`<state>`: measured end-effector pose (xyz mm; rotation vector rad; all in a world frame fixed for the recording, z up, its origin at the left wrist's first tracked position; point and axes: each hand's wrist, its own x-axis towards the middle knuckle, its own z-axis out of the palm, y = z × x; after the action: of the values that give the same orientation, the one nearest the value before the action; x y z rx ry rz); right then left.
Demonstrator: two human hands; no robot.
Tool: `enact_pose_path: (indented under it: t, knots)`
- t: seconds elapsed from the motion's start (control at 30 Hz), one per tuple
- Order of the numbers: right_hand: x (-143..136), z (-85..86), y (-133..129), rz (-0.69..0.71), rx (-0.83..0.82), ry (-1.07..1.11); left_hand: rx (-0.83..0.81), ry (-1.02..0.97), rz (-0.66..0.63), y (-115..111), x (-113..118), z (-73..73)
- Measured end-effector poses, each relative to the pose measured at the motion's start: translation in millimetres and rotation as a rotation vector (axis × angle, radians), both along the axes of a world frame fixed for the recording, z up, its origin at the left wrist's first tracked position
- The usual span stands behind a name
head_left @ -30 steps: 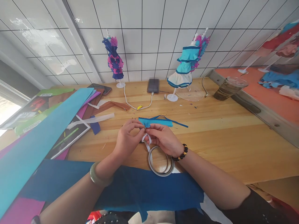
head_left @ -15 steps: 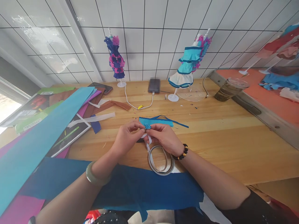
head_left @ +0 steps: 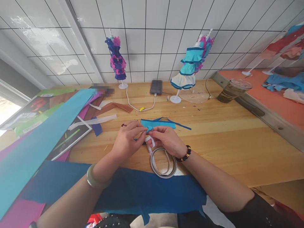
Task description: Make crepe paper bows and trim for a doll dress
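Between the fingertips of both hands is a small gathered piece of light-blue material (head_left: 149, 129). My left hand (head_left: 129, 134) pinches its left side, with a ring on one finger. My right hand (head_left: 166, 138) pinches the right side, and a white tape end (head_left: 150, 141) hangs by its lower fingers. This tape runs down to a tape roll (head_left: 154, 171) lying below my right hand. Just beyond the hands lies a light-blue strip (head_left: 163, 123) with a dark-blue edge. A dark object under my left fingertips is mostly hidden.
Dark-blue sheet (head_left: 166, 193) along the front edge; coloured sheets (head_left: 54, 123) at left. Behind stand two small dressed figures (head_left: 117, 60) (head_left: 190, 66), a dark device (head_left: 156, 87) with a white cable (head_left: 128, 99), and a cup (head_left: 234, 90) at right.
My left hand has turned slightly and its fingers have shifted, showing a ring. The small blue piece now looks more bunched instead of fanned.
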<state>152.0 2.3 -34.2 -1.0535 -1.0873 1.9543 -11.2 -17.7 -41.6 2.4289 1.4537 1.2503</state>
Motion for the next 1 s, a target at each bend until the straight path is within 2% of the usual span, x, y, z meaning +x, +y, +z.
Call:
enact_pose_path:
  t: [0.2, 0.43, 0.57, 0.77, 1.0]
  knots:
    - [1.7, -3.0, 1.7, -0.002, -0.020, 0.015, 0.025, 0.008, 0.041, 1.1, -5.2, 0.4]
    - [1.1, -2.8, 2.6, -0.021, -0.046, 0.052, 0.133, 0.181, -0.069, -0.1, -5.6, 3.3]
    - [2.3, -2.2, 3.5, -0.035, -0.105, 0.079, 0.155, 0.249, -0.060, 0.6, -6.3, 2.9]
    - [4.4, -2.3, 5.1, 0.021, -0.176, 0.133, 0.174, 0.366, -0.061, 0.9, -6.2, 1.8]
    - [6.5, -1.0, 5.6, 0.034, -0.190, 0.155, 0.136, 0.318, -0.029, 0.5, -3.5, 2.0]
